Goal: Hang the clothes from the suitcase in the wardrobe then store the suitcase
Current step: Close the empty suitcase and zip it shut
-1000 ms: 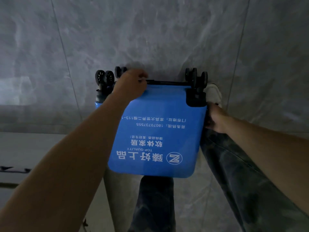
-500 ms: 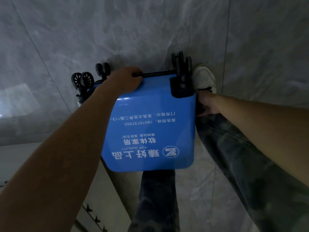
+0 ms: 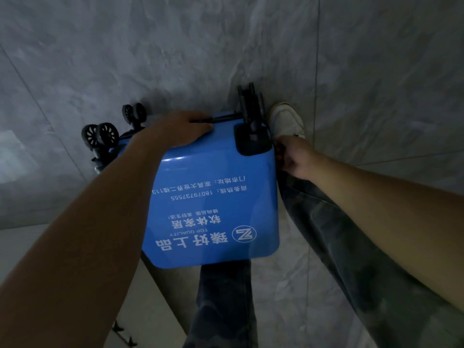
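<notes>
The blue suitcase (image 3: 216,202) is held off the grey tiled floor (image 3: 376,71), in front of the person's legs. Its broad printed face is turned up to the camera and its wheeled end points away. The left hand (image 3: 175,129) grips that far end, fingers curled over the edge by a thin black bar (image 3: 223,118). The right hand (image 3: 293,156) is pressed to the suitcase's right side just below a black wheel mount, fingers curled in against it; what exactly they hold is hidden. Black wheels (image 3: 103,135) stick out at the far left corner. A pale shoe (image 3: 286,119) stands on the floor just beyond the right hand, below camouflage trousers (image 3: 351,247).
</notes>
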The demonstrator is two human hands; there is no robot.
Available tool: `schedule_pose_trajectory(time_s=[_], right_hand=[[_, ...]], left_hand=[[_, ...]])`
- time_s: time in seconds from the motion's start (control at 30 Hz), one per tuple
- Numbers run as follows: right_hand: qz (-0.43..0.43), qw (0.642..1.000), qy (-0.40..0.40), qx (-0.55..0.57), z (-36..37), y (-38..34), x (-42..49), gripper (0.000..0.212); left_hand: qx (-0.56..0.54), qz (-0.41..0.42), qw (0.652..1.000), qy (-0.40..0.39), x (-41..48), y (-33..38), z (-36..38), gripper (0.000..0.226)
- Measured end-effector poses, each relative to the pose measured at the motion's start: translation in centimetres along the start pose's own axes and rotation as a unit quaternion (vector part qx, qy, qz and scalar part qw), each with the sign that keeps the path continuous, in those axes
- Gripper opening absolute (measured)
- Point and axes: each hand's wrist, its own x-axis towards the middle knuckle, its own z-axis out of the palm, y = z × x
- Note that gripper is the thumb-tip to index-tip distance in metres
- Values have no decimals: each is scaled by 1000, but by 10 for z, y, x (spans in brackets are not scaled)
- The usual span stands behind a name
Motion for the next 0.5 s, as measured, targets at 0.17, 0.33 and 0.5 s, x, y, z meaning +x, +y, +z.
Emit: schedule_pose_trajectory(time_s=[0.17, 0.33, 0.5], right_hand=[[-47, 994, 12, -100, 20, -50, 13, 32], [-14, 922, -44, -384, 45, -111, 27, 31], [65, 814, -91, -570, 86, -149, 38, 18]], left_hand=[[-5, 4, 1000, 26, -1, -5, 7, 48], [-17, -7, 999, 43, -2, -9, 14, 64], [-22, -12, 999, 44, 4, -10, 18, 74]])
